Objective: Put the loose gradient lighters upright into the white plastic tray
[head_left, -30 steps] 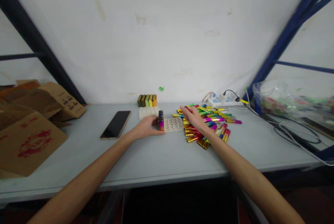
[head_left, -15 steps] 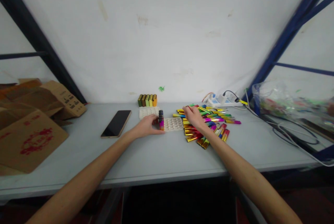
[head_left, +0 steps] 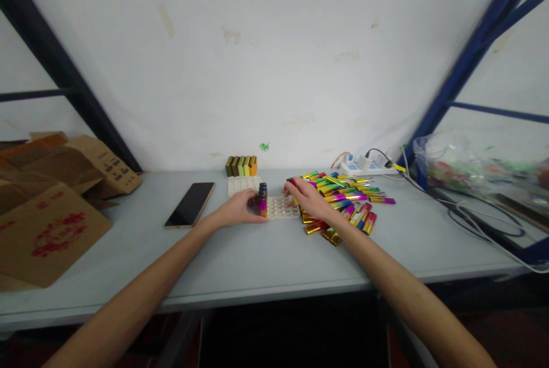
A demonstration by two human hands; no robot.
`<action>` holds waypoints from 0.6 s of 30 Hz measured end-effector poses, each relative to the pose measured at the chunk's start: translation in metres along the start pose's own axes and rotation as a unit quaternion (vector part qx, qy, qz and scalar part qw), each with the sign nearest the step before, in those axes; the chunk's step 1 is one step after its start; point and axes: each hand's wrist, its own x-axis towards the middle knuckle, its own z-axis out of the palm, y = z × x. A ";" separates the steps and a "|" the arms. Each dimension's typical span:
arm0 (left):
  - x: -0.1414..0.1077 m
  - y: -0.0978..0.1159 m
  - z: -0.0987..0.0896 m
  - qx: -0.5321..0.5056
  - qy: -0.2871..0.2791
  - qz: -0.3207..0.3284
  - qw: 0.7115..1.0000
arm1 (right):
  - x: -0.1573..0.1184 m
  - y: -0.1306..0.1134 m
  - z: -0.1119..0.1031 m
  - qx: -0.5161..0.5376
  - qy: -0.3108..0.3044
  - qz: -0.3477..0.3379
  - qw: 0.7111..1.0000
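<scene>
Upright lighters (head_left: 263,202) on left end of tray (head_left: 281,208), midway along tabletop (head_left: 240,259); left hand (head_left: 235,209) curved against them, firmness cannot tell; right hand (head_left: 309,199) pinching single lighter (head_left: 291,181); loose pile (head_left: 349,199) nearer tabletop's right edge

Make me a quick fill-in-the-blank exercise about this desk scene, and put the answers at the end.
The large emblem printed on the nearest brown cardboard box is ____.
The rectangular, black-screened phone lies on the person's ____ side.
The row of shiny purple-and-orange lighters beside the bare left hand has its dark tops facing ____.
The loose pile of shiny multicoloured lighters lies nearer the person's ____ hand.
Missing words: red; left; up; right.
</scene>
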 end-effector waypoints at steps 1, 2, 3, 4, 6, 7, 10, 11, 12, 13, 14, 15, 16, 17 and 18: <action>-0.001 0.000 -0.001 0.001 -0.004 0.000 1.000 | -0.001 -0.002 0.001 -0.032 0.004 -0.027 0.999; -0.001 0.000 -0.002 0.002 -0.006 0.001 1.000 | -0.001 -0.005 0.001 -0.064 0.010 -0.047 0.997; -0.001 0.000 -0.002 0.001 -0.007 0.001 1.000 | -0.001 -0.006 0.002 -0.090 0.013 -0.056 0.994; -0.002 0.000 -0.003 -0.002 -0.006 0.000 1.000 | -0.001 -0.008 0.003 -0.108 0.012 -0.055 0.992; -0.002 0.001 -0.003 -0.009 -0.006 -0.001 1.000 | 0.000 -0.007 0.004 -0.127 0.005 -0.036 0.991; -0.001 0.002 -0.004 -0.011 -0.007 -0.001 1.000 | 0.001 -0.006 0.005 -0.130 0.005 -0.026 0.991; -0.001 0.003 -0.004 -0.008 -0.017 0.003 1.000 | 0.005 0.000 0.009 -0.133 0.001 -0.019 0.991; -0.001 0.004 -0.004 -0.007 -0.021 0.005 1.000 | 0.006 0.002 0.011 -0.135 -0.006 -0.023 0.991; -0.001 0.004 -0.004 -0.007 -0.023 0.008 1.000 | 0.008 0.003 0.013 -0.139 -0.017 -0.028 0.990; -0.001 0.004 -0.004 -0.008 -0.022 0.008 1.000 | 0.009 0.004 0.015 -0.145 -0.029 -0.032 0.989; -0.001 0.004 -0.004 -0.008 -0.020 0.007 1.000 | 0.010 0.005 0.018 -0.152 -0.040 -0.034 0.987; -0.001 0.004 -0.004 -0.009 -0.017 0.005 1.000 | 0.012 0.006 0.020 -0.160 -0.049 -0.035 0.985; -0.001 0.005 -0.004 -0.009 -0.013 0.002 1.000 | 0.013 0.006 0.022 -0.168 -0.056 -0.035 0.984; -0.001 0.005 -0.004 -0.008 -0.012 0.001 1.000 | 0.015 0.007 0.025 -0.176 -0.061 -0.036 0.982; -0.001 0.005 -0.005 -0.008 -0.012 0.002 1.000 | 0.016 0.007 0.027 -0.184 -0.062 -0.038 0.980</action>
